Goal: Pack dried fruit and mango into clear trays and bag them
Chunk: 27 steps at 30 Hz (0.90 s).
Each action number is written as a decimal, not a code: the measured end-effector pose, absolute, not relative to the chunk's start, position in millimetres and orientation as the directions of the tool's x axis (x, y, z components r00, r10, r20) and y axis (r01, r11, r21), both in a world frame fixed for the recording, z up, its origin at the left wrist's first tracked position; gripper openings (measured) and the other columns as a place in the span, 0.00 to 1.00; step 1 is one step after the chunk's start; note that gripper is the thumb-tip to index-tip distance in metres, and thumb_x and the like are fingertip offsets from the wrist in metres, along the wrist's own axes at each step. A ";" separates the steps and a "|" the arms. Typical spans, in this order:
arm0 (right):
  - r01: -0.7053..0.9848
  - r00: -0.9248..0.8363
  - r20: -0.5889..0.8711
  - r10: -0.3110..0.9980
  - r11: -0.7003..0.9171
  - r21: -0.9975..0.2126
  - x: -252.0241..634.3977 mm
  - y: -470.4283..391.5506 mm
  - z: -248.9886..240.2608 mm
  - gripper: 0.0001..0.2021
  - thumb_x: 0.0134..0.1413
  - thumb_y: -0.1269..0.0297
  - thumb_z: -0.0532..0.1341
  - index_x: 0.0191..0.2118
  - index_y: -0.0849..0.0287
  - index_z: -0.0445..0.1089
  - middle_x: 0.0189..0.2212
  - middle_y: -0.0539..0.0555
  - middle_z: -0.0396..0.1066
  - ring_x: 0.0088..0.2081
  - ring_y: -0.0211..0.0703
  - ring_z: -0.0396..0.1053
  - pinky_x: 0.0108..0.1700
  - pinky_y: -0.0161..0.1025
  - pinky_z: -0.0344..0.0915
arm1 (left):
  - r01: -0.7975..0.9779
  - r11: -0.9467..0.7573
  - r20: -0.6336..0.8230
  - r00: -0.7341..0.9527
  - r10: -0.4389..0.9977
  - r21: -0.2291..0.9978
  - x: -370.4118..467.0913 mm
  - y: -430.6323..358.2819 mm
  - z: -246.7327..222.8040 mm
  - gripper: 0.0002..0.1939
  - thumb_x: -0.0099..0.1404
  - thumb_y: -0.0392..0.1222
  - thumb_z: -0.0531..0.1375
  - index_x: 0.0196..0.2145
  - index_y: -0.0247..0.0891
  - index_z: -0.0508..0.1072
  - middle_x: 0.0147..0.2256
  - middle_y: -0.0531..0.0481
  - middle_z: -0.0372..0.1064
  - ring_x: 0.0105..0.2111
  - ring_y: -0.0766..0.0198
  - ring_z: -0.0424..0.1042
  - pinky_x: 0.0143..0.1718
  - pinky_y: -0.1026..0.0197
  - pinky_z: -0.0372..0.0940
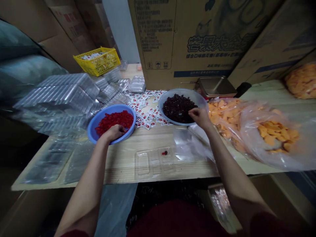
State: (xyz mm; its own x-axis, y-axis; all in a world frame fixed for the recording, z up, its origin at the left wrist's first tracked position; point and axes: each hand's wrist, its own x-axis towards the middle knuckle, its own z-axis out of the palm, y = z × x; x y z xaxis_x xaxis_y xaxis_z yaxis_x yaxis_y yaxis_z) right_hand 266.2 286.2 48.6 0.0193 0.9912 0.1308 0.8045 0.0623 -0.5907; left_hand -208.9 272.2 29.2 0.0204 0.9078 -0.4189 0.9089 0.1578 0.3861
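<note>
Head view: left hand [115, 132] in round blue plastic bowl [91, 129] of small red pieces [113, 121], fingers curled down at them; can't tell if any held. Right hand [199, 116] at right rim of round translucent bowl [161, 104] of small dark pieces [179, 107], fingertips pinched close, contents unclear. Clear plastic compartment tray [143, 163] on pale wooden table [192, 171] between forearms, one red-and-dark bit [164, 153] inside.

Counting them up now, it's one blue bowl [92, 131] and one pale bowl [202, 100], one yellow basket [106, 65], one metal tin [217, 86], one divided tray [143, 163] up front, at least two orange-filled bags [250, 140], and packets [148, 121] and stacked clear trays [61, 90] beyond counting!
</note>
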 end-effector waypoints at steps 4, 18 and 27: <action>0.860 -0.017 -0.082 0.996 -0.027 -0.510 254.3 330.2 27.7 0.08 0.38 0.77 0.69 0.28 0.59 0.76 0.29 0.52 0.76 0.35 0.43 0.72 0.39 0.36 0.65 | 0.921 0.193 -0.402 -0.044 0.914 0.338 -211.2 267.9 26.4 0.10 0.46 0.46 0.62 0.25 0.39 0.78 0.27 0.47 0.77 0.32 0.55 0.75 0.31 0.63 0.65; 0.660 0.003 0.148 0.989 0.109 -0.743 238.0 295.8 53.0 0.03 0.48 0.67 0.63 0.32 0.60 0.70 0.26 0.51 0.72 0.30 0.40 0.68 0.34 0.36 0.65 | 0.920 0.116 -0.387 0.041 0.921 0.375 -203.4 261.4 36.8 0.10 0.47 0.44 0.59 0.25 0.39 0.78 0.27 0.49 0.77 0.31 0.56 0.74 0.32 0.63 0.66; 0.435 -0.274 0.128 0.953 0.242 -0.867 179.7 114.2 13.5 0.03 0.58 0.67 0.61 0.33 0.54 0.71 0.30 0.51 0.72 0.33 0.44 0.68 0.36 0.40 0.64 | 0.925 0.148 -0.218 -0.073 0.973 0.351 -204.0 258.2 32.7 0.12 0.58 0.43 0.57 0.35 0.36 0.77 0.38 0.42 0.77 0.40 0.54 0.74 0.42 0.60 0.64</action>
